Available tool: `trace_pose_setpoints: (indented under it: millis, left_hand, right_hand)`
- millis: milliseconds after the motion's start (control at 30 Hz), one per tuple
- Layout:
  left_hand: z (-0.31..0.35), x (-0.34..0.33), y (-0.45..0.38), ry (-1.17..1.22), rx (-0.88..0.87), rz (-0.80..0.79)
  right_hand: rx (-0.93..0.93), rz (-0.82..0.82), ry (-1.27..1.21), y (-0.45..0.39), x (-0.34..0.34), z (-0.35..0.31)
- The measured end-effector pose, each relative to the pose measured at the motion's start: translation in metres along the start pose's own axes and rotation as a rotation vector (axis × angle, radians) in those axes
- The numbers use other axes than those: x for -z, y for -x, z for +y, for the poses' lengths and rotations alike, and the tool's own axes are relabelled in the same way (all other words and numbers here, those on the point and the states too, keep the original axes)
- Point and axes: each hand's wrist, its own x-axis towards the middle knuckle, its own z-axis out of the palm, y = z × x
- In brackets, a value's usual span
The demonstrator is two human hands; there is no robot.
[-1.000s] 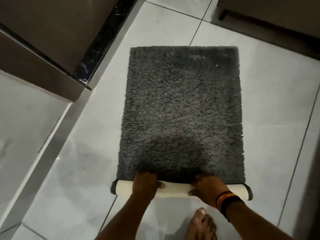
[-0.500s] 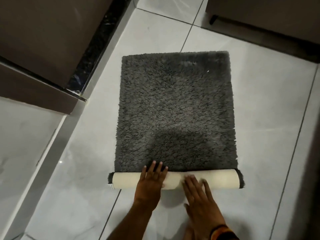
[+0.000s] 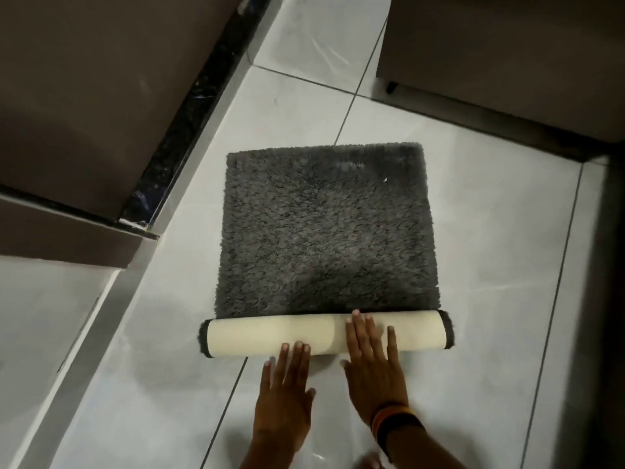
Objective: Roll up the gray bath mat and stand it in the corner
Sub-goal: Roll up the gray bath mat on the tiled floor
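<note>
Partly rolled gray bath mat (image 3: 329,231), left hand (image 3: 284,397), right hand (image 3: 373,370), fingers flat, gripping nothing

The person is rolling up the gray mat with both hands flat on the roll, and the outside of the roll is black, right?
Not quite. The head view shows the outside of the roll is cream, the mat's backing; only its fuzzy ends look dark. The rest holds: the left hand and right hand lie flat, fingers on the roll.

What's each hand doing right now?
Left hand: open, fingertips against the rolled mat.
Right hand: open, flat on the roll.
</note>
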Motion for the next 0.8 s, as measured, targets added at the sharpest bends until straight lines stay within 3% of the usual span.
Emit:
trace_pose_setpoints:
  millis: [133,233,367,467,633,733,800]
  left_hand:
    - [0.002,0.011,-0.04,-0.003,0.027,-0.052]
    - [-0.003,0.026,-0.061,0.082,0.018,0.01]
    - [-0.012,0.042,-0.074,0.115,-0.146,0.118]
    - [-0.018,0.057,-0.089,0.087,-0.209,0.02]
    - [-0.02,0.104,-0.153,0.054,-0.149,-0.1]
    - [-0.016,0.136,-0.186,0.108,-0.076,-0.249]
    - [-0.015,0.146,-0.194,0.163,-0.041,-0.247]
  right_hand:
    - [0.014,-0.062,-0.035,0.013,-0.013,0.002]
    - [-0.029,-0.042,-0.013,-0.016,-0.003,-0.003]
    - [-0.085,-0.042,0.003,-0.065,0.026,-0.006]
    - [-0.084,-0.065,0.001,-0.095,0.053,-0.004]
    - [-0.085,-0.058,-0.024,-0.089,0.076,-0.008]
    - [-0.098,-0.135,-0.037,-0.078,0.065,-0.012]
    - [-0.116,-0.18,-0.03,-0.088,0.062,-0.008]
